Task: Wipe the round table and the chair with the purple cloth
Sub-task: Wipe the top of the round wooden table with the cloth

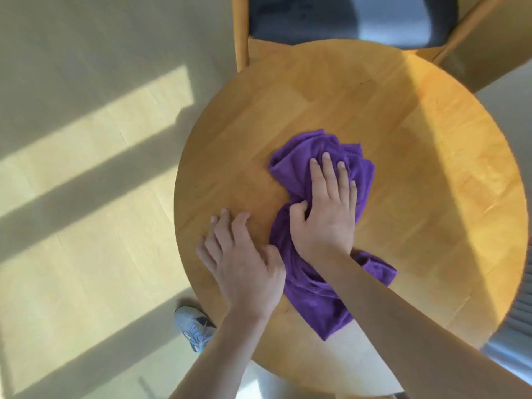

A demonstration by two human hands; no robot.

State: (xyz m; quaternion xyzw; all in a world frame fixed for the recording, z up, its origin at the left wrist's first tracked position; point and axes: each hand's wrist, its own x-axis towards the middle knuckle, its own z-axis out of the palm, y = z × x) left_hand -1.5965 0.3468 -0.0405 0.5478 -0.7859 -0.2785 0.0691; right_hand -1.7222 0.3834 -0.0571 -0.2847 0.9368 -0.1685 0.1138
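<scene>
- We see the purple cloth [319, 272] lying crumpled near the middle of the round table [417, 174].
- Our right hand [326, 210] presses on the cloth, fingers straight, thumb hooked in a fold.
- Our left hand [244, 263] rests flat on the table, just beside the cloth.
- The chair [331, 21] stands at the table's far edge.

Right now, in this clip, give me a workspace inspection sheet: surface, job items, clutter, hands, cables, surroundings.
Surface: round table, wood top, partly sunlit.
Job items: purple cloth bunched on the table; chair with dark seat at the far edge.
Clutter: nothing seen.
Hands: right hand presses the cloth, thumb tucked into a fold; left hand rests flat on the table beside it.
Cables: nothing seen.
Surroundings: pale floor with sun stripes; a light shoe below the table edge.
</scene>
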